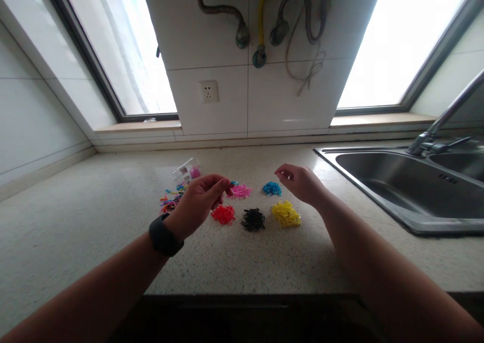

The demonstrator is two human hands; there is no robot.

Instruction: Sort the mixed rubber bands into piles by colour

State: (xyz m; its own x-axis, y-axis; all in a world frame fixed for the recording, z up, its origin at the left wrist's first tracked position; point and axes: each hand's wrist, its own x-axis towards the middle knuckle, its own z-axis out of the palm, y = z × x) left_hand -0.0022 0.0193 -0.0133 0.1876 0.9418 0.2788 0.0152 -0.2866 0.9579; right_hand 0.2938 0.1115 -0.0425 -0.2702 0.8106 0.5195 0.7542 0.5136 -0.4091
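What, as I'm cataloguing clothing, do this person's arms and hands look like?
The left hand and right hand are gloveless, and no sleeves show. A broad, black, watch-like band is worn at the left wrist; nothing worn shows at the right.

Mixed pile (171, 203): partly blocked by the left hand (202, 195) from here
Blue bit (235, 183) in those fingers: too tiny to make out, tbh
Clear packet (185, 171): kinda blurry, contents unclear
Faucet (449, 112): chopped off at the right edge
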